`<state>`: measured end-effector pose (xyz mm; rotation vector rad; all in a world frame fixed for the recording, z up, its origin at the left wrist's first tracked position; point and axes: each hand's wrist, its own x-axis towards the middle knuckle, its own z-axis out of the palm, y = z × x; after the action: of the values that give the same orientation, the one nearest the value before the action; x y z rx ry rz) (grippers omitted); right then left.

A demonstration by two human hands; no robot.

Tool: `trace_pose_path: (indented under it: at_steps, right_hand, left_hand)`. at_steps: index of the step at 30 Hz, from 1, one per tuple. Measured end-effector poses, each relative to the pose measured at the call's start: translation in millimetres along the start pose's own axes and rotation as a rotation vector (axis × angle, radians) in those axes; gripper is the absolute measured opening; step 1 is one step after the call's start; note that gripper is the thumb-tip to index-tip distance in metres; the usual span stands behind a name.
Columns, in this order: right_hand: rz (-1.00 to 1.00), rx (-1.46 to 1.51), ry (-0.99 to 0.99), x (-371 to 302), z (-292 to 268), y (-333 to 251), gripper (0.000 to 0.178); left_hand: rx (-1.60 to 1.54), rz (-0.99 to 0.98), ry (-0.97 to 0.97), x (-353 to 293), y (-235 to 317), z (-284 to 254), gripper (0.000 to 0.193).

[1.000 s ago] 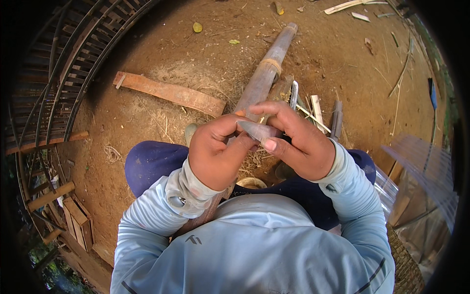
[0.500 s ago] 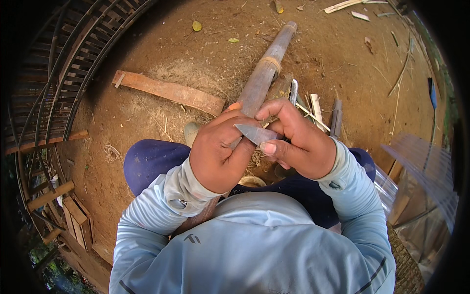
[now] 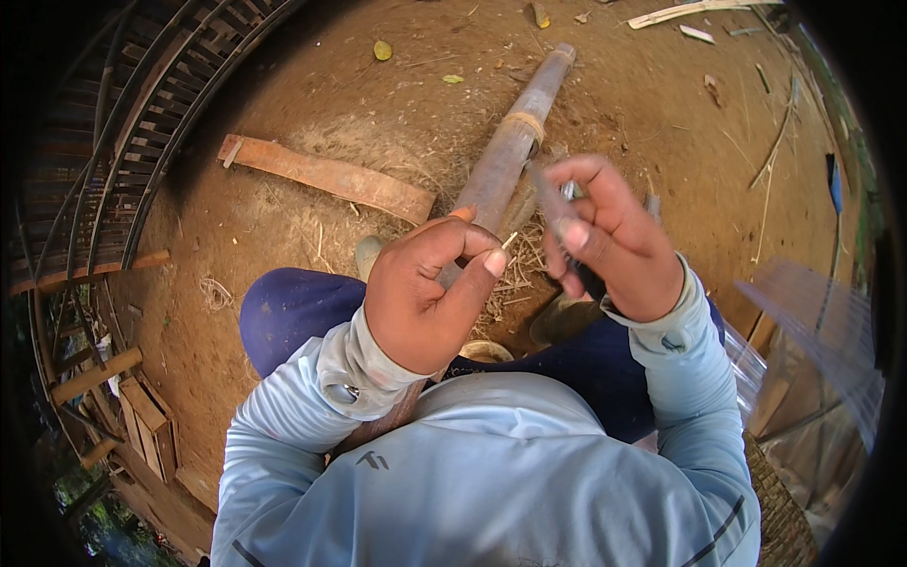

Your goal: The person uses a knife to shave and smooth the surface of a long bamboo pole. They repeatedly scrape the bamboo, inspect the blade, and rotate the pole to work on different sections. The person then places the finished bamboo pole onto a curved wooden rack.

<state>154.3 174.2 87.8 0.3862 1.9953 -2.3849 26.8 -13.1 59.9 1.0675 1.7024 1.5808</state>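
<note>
My left hand pinches a thin pale sliver between thumb and fingertip; its short end sticks out to the right. To its right, my right hand is closed around a knife. The blade, smeared by motion, points up and away, apart from the sliver. A weathered bamboo pole, bound with a tan band, runs from beneath my left hand toward the far side. Something small and orange shows at the far edge of my left hand; I cannot tell what it is.
A brown plank lies on the dirt floor to the left. Shavings lie between my legs. A slatted bamboo rack stands far left, a wooden box below it. Clear corrugated sheets are at the right.
My right hand has moved right and away from my left, turning the blade from across my left fingers to pointing away. The sliver's end now shows. My left hand has barely moved.
</note>
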Motion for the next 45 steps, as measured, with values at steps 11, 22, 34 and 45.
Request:
trace_pose_path:
  at_steps: [11, 22, 34, 45]
  right_hand:
    - [0.122, -0.103, -0.171, 0, 16, 4, 0.028]
    - [0.122, -0.042, -0.248, 2, 13, 7, 0.027]
    - [0.116, -0.005, -0.232, 3, 13, 8, 0.025]
    - [-0.102, -0.076, 0.071, 4, -18, -3, 0.029]
  left_hand:
    - [-0.121, -0.14, -0.119, -6, -1, -1, 0.017]
    - [0.052, 0.079, -0.094, 1, -1, -2, 0.012]
    - [-0.008, 0.072, -0.134, 2, -5, -5, 0.011]
    - [-0.202, -0.167, -0.123, -1, 3, -5, 0.014]
